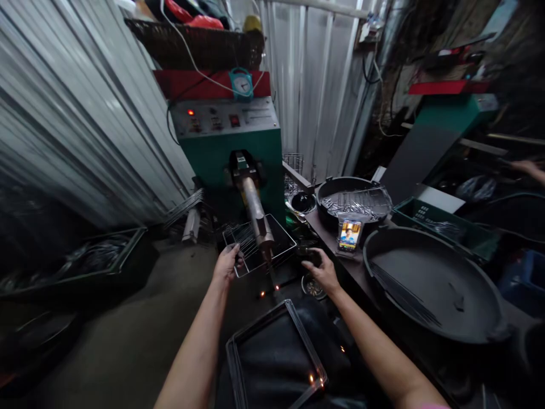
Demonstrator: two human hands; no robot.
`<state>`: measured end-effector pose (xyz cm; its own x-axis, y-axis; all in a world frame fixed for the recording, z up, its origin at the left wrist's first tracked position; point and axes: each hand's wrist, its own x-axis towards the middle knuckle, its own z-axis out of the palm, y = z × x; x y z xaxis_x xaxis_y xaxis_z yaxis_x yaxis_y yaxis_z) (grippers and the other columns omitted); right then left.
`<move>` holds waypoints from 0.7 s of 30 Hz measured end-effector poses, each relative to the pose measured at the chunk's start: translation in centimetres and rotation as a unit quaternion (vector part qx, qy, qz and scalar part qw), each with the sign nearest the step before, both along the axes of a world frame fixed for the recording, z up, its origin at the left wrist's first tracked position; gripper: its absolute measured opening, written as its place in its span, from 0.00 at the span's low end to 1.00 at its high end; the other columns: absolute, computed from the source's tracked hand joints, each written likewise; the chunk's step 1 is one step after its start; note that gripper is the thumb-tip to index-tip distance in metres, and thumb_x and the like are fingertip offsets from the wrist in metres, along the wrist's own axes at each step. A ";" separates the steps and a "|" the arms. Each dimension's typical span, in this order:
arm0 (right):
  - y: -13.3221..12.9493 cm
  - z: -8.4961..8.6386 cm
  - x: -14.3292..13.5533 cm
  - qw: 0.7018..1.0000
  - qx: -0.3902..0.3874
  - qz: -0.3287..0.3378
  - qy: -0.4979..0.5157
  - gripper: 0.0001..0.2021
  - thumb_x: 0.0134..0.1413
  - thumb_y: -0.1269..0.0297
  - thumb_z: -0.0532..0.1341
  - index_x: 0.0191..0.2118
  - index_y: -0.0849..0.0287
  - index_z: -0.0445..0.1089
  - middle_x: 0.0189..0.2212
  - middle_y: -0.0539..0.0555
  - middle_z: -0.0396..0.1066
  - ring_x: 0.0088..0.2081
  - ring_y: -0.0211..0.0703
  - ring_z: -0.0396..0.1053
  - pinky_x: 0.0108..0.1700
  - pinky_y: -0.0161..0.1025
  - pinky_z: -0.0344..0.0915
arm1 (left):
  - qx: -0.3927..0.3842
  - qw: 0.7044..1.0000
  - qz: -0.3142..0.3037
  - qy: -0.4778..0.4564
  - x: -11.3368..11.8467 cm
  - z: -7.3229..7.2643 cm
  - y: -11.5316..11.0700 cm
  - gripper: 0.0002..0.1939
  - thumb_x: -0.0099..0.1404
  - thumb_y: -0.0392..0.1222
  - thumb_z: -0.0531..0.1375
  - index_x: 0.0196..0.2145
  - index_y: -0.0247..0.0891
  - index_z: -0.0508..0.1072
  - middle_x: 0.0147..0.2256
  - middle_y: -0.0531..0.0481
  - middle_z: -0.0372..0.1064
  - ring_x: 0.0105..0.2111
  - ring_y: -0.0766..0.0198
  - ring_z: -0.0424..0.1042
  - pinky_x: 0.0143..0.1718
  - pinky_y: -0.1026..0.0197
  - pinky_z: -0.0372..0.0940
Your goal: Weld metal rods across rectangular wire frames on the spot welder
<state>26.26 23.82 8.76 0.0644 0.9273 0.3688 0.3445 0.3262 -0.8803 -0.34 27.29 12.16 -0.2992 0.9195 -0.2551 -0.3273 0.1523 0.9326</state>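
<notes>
My left hand (227, 263) is closed on the left side of a wire rack (287, 232), a rectangular metal frame with thin cross wires. The rack lies under the tubular arm (256, 213) of a spot welder (230, 147), near its electrode tip. At the rack's right corner, my right hand (322, 270) has its thumb and fingers curled around something dark and small that I cannot make out. Glowing sparks (276, 287) fly below the tip. Across my dark-covered lap lies a stack of bent wire frames (236, 375).
To the right stand a large round pan (434, 329) with thin rods, another pan (323, 210) full of short wires, and a lit phone (349, 235). A green bin (131, 250) of metal parts sits at left. Another person's hand (528, 167) shows at far right.
</notes>
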 end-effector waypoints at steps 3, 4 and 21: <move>-3.0 -5.1 1.2 0.983 -0.126 -0.069 0.115 0.17 0.42 0.54 0.59 0.37 0.60 0.64 0.28 0.51 0.65 0.30 0.39 0.63 0.31 0.35 0.61 | 0.002 1.000 -0.006 0.008 0.2 0.1 -0.9 0.12 0.47 0.42 0.59 0.27 0.37 0.59 0.13 0.61 0.55 0.10 0.76 0.53 0.10 0.74 0.46; -3.6 -6.7 1.5 0.966 -0.177 -0.087 0.166 0.17 0.44 0.53 0.56 0.36 0.61 0.64 0.25 0.50 0.64 0.26 0.37 0.62 0.25 0.33 0.59 | 0.002 1.000 -0.006 0.013 0.2 0.1 -1.3 0.13 0.46 0.42 0.60 0.27 0.37 0.59 0.12 0.62 0.55 0.10 0.76 0.52 0.10 0.74 0.46; -5.1 -5.1 3.2 0.859 -0.287 0.112 0.408 0.14 0.39 0.62 0.62 0.35 0.62 0.68 0.23 0.49 0.65 0.26 0.34 0.63 0.28 0.32 0.59 | -0.093 0.995 0.023 0.028 0.0 -0.2 -11.3 0.22 0.36 0.51 0.65 0.29 0.40 0.65 0.13 0.60 0.58 0.10 0.75 0.52 0.08 0.74 0.45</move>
<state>29.46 18.69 3.64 -0.1203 0.9641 -0.2366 -0.4791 -0.2651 -0.8368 -0.36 15.94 11.97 -0.3588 0.8428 -0.4012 -0.2862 0.3098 0.9067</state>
